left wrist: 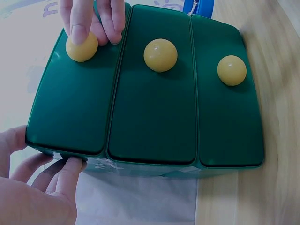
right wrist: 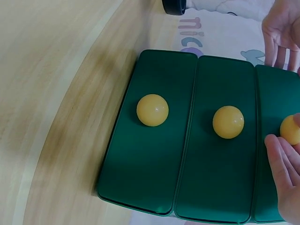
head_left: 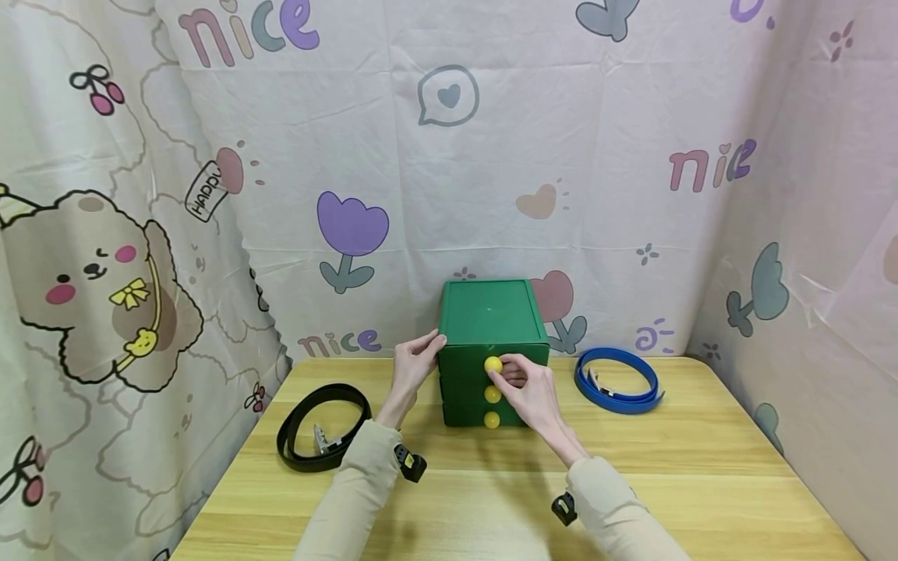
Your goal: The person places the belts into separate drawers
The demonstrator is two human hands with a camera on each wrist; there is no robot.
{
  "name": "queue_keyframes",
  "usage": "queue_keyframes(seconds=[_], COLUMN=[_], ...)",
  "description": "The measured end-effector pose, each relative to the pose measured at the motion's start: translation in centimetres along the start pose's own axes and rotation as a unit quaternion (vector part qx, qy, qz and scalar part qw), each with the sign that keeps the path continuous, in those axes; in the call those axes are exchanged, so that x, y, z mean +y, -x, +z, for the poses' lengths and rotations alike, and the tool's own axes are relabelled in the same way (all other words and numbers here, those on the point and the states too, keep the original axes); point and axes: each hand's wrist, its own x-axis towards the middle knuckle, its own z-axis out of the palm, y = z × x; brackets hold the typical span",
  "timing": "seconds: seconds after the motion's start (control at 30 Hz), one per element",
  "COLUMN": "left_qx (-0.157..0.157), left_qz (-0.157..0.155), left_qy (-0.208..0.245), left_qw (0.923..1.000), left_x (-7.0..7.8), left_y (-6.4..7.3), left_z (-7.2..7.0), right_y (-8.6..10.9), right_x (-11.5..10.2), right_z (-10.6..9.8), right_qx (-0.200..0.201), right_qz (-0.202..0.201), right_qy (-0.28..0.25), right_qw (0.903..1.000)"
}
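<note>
A green box of three stacked drawers (head_left: 491, 312) stands on the table, each drawer with a round yellow knob. My right hand (head_left: 532, 392) pinches the top knob (head_left: 493, 364) between thumb and fingers. Below it are the middle knob (head_left: 493, 394) and the bottom knob (head_left: 492, 420), both untouched. My left hand (head_left: 414, 365) grips the box's upper left front corner. In the left wrist view, the left hand (left wrist: 44, 192) has its thumb at the corner and its fingers bent against the side. All three drawer fronts look flush with one another.
A coiled black belt (head_left: 289, 448) with a metal buckle lies left of the box. To the right lies a coiled blue belt (head_left: 634, 405). The wooden table (head_left: 715, 467) meets a patterned cloth (head_left: 449, 179) behind the box.
</note>
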Motion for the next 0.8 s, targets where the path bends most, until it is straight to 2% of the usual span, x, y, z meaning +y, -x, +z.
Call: queue_keyframes(seconds=[0.47,0.8], left_qx=[0.003,0.003], left_qz=[-0.012,-0.008], left_qy=[-0.004,-0.009], left_qw=[0.9999,0.9999], left_x=[0.32,0.41], left_y=[0.16,0.25], left_z=[-0.04,-0.04], right_y=[-0.01,0.01], right_x=[0.20,0.28], right_z=[0.20,0.33], right_qx=[0.003,0.008], right_qz=[0.002,-0.006], right_qy=[-0.006,-0.006], right_qw=[1.0000,0.9999])
